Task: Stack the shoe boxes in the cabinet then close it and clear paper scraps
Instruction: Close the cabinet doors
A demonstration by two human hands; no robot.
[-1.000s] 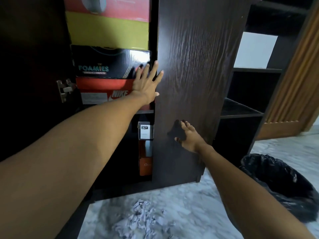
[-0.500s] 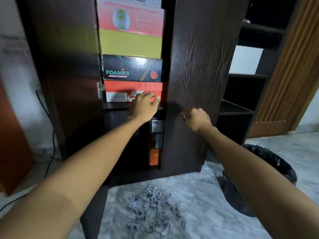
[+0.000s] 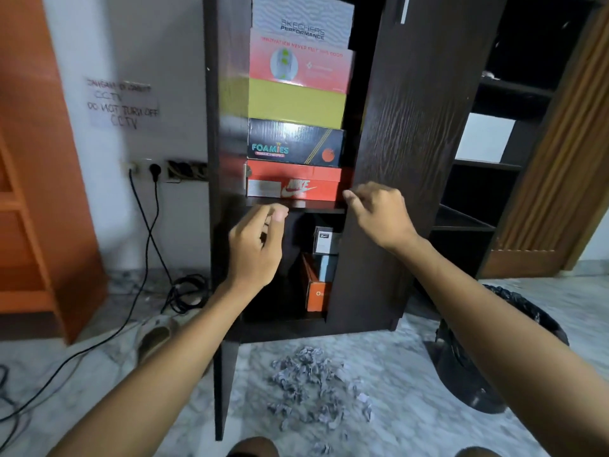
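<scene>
Several shoe boxes are stacked on the upper shelf of the dark cabinet (image 3: 405, 133), with the red Nike box (image 3: 306, 186) at the bottom, the black Foamies box (image 3: 296, 146) on it, then yellow, pink and grey boxes. More boxes stand below, among them an orange one (image 3: 316, 291). My left hand (image 3: 257, 249) hangs in front of the shelf edge, fingers loosely curled, holding nothing. My right hand (image 3: 379, 212) sits at the free edge of the half-open right door, fingers loosely curled. Crumpled paper scraps (image 3: 316, 387) lie on the floor before the cabinet.
The left door (image 3: 225, 374) stands open, edge-on toward me. A bin lined with a black bag (image 3: 487, 351) stands at the right. Cables (image 3: 155, 252) and a sandal (image 3: 155, 338) lie on the floor at the left, beside an orange shelf unit (image 3: 36, 206).
My left hand came off the Nike box and pulled back with its fingers curling. My right hand rose from the door's face to its edge. My view moved back from the cabinet.
</scene>
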